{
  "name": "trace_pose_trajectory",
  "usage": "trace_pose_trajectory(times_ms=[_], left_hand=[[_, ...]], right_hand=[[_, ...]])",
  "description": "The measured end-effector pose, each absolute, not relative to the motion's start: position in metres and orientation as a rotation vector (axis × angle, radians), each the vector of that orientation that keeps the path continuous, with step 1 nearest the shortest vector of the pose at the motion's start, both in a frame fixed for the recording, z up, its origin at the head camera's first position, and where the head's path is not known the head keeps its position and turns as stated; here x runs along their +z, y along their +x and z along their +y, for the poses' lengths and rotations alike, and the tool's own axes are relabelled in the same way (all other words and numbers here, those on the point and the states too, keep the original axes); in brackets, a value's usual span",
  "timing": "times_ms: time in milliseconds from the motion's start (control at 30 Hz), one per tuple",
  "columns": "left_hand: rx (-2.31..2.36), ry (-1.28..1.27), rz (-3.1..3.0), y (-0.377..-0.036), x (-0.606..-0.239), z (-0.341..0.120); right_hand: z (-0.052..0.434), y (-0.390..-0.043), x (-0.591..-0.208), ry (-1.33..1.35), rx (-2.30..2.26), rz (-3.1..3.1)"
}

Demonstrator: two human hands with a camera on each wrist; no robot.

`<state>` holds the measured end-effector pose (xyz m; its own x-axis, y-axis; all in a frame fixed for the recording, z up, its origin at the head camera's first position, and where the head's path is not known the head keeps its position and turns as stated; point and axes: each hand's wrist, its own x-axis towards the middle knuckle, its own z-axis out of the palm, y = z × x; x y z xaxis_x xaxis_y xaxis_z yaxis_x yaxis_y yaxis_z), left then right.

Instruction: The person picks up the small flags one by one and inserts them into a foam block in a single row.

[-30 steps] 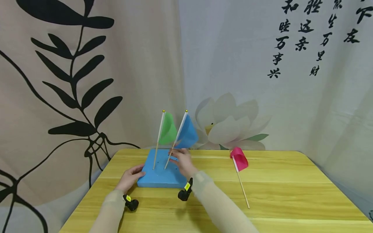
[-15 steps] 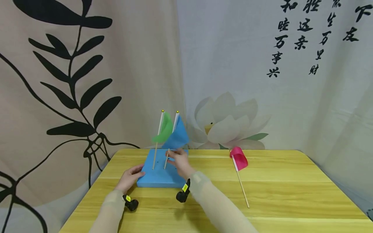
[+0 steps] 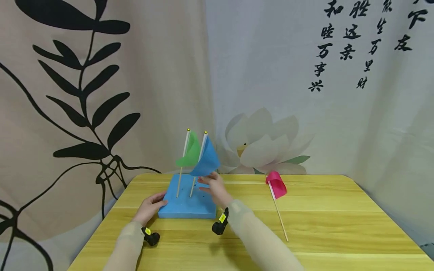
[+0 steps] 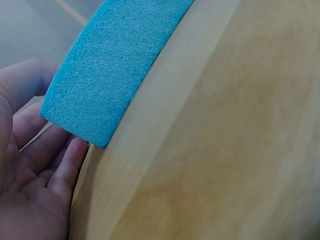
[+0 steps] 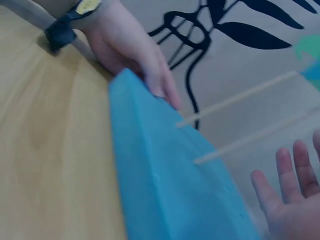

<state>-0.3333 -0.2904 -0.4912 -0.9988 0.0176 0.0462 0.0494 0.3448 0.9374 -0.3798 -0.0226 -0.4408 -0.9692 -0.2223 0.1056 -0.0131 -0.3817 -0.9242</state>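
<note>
A blue foam block (image 3: 186, 209) with small holes lies flat on the table. Two sticks stand in it, one bearing a green flag (image 3: 191, 153), the other a blue flag (image 3: 206, 160); both lean slightly right. The left hand (image 3: 150, 207) rests against the block's left side, its fingers on the foam edge in the left wrist view. Just right of the blue flag's stick is the right hand (image 3: 218, 190), its fingers spread and apart from the stick. In the right wrist view this right hand (image 5: 295, 195) holds nothing.
On the wooden table (image 3: 325, 210), a pink flag (image 3: 278, 185) on a stick lies to the right of the block. Behind the table hangs a curtain (image 3: 169, 75) printed with black leaves, a lotus and writing.
The blue flag's stick moved left and stands more upright than a second ago. The right hand has let go of it and drawn slightly right. The left hand stays in place.
</note>
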Motion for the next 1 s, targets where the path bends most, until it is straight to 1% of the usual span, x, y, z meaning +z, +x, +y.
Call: trace_pose_trajectory(times_ms=[233,500,733,1000], left_hand=[[-1.768,-0.063,-2.572,-0.329,-0.492,-0.291],[-1.764,-0.055,-2.575,-0.329,-0.491,-0.293],[-1.767,-0.084,-2.593,-0.331,-0.492,-0.29],[-1.763,-0.102,-2.611,-0.331,-0.491,-0.291]], right_hand=[[0.028,-0.381,-0.427,-0.348,-2.401,1.861],[0.109,-0.366,-0.415,-0.353,-2.256,2.06],[0.177,-0.34,-0.429,-0.162,-2.197,2.167],[0.225,-0.321,-0.444,0.005,-2.102,2.169]])
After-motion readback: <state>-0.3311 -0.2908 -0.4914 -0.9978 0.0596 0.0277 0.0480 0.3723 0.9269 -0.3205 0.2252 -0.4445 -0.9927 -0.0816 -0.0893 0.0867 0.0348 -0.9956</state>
